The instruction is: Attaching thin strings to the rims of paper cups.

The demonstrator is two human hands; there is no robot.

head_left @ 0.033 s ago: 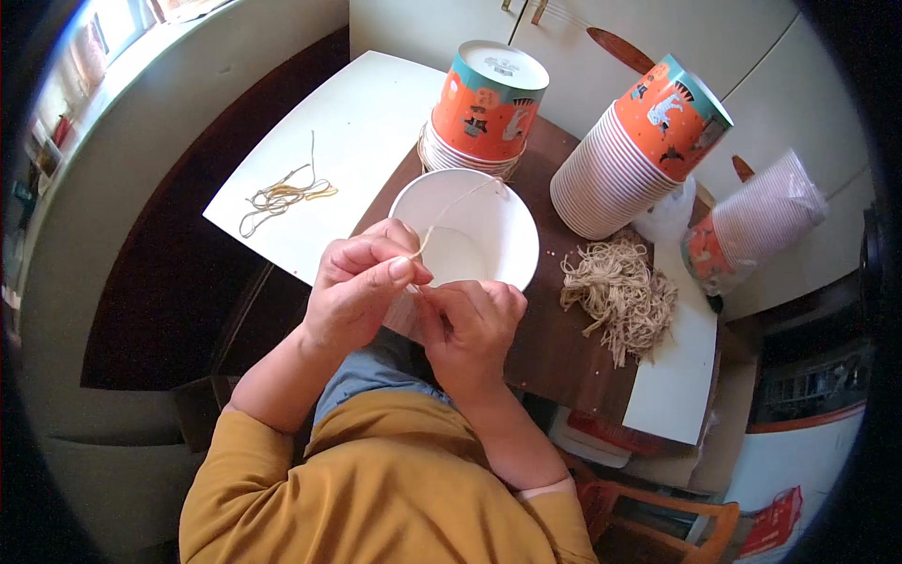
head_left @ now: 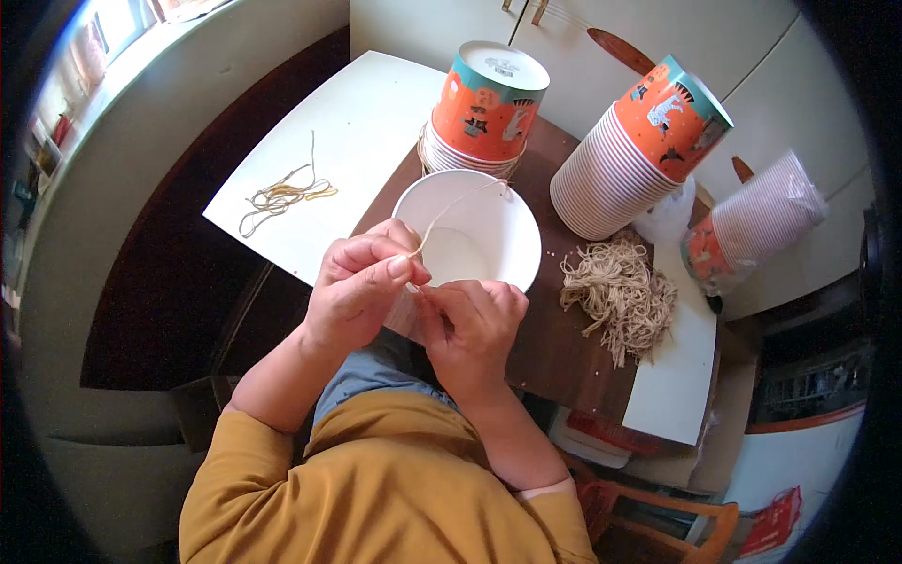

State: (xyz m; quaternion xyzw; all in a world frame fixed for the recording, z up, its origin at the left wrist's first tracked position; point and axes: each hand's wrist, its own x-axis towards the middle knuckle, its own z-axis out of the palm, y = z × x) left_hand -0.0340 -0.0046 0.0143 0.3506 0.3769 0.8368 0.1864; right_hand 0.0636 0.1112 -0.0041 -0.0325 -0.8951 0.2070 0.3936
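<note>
Clock centred on the white-lined bucket (head_left: 507, 240), mouth turned up toward you at the worktop's near edge. The string (head_left: 453, 204) ran from its rim at one o'clock, over the open mouth, to your left hand (head_left: 381, 273), which gripped it between thumb and finger. Your right hand (head_left: 470, 324) was curled at the near rim, at six; whether it pinched string or rim, you couldn't tell from above.

Risks, as judged: the string end was short and thin, so a loose pinch could have let it slip. A hard pull could have torn the rim, paper by its look, at the one o'clock fixing, or dented the near wall. Whatever held the base was hidden; a poor rest there would have let the bucket roll.

Room: tight at twelve, where the short stack (head_left: 484, 113) stood just beyond the rim; a forward shove would have met it. The tall stack (head_left: 615, 164) stood at two, top-heavy to a stray elbow. The string heap (head_left: 620, 301) at four could have snagged your right sleeve. Your best open ground was the bare white worktop (head_left: 334, 103) at ten to eleven, above the loose strings (head_left: 282, 195) at nine.
</note>
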